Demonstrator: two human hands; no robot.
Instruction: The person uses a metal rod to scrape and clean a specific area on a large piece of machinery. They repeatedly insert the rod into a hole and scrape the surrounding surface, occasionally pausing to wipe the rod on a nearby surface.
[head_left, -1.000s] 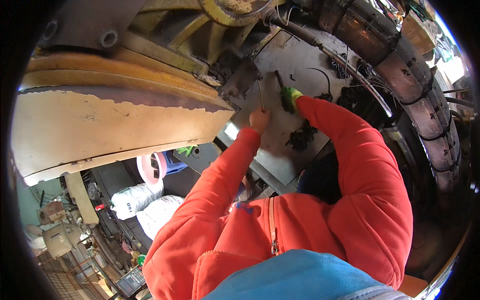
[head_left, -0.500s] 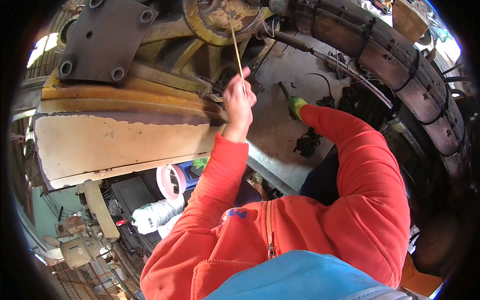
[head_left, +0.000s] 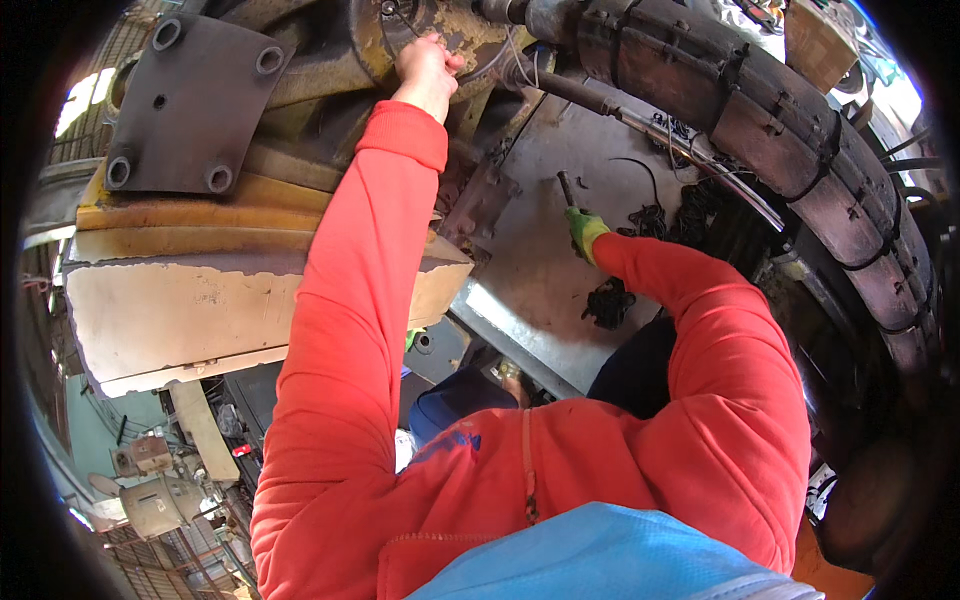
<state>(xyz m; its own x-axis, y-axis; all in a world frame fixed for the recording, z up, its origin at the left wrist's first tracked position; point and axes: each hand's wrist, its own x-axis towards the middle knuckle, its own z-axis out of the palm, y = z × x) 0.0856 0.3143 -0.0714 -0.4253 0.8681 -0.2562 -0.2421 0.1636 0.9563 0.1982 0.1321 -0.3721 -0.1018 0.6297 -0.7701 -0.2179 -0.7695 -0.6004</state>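
Observation:
My left hand point(head_left: 428, 72), bare, is closed in a fist against the round hub point(head_left: 470, 28) of a worn yellow casting at the top. What it holds, if anything, is hidden. Lower down to the right, my right hand point(head_left: 586, 232) wears a yellow-green glove and is wrapped round a dark rod-shaped tool point(head_left: 567, 190), whose end sticks up past the fingers. That hand is over a grey metal plate point(head_left: 545, 290). Just below it lies a small dark tangled clump point(head_left: 608, 303).
A dark flat plate with ringed holes point(head_left: 190, 105) lies at upper left, above a cream-painted block point(head_left: 180, 320). On the right a thick segmented dark track point(head_left: 770, 130) curves down. A metal rod point(head_left: 690, 155) runs beside it, near black cables point(head_left: 690, 210). A cardboard box point(head_left: 820, 40) stands at upper right.
My left hand has reached up and leftward to the hub; the thin pale stick it held is out of sight. My right hand has stayed nearly in place, slightly lower.

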